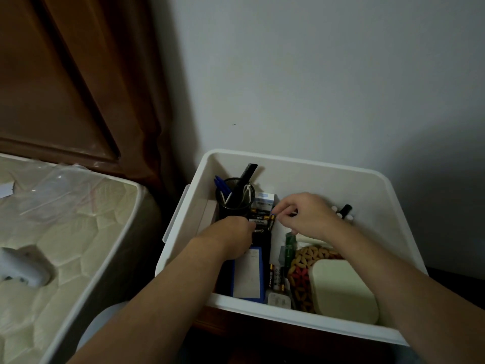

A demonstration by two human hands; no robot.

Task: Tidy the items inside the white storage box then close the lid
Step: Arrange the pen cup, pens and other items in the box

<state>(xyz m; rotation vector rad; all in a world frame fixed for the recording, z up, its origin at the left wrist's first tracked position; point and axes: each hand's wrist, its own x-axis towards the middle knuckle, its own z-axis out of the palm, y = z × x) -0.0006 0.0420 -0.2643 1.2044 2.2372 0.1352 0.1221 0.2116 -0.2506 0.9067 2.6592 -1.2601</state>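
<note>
Both hands reach into the white storage box (294, 164) beside the bed (65, 232) — right hand (304, 215) pinching a battery (272, 218) among stacked batteries (259, 222); left hand (233, 232) curled there, its grip hidden.

The left hand (232, 229) hides its own fingertips; battery (259, 222) labels are unreadable.
</note>
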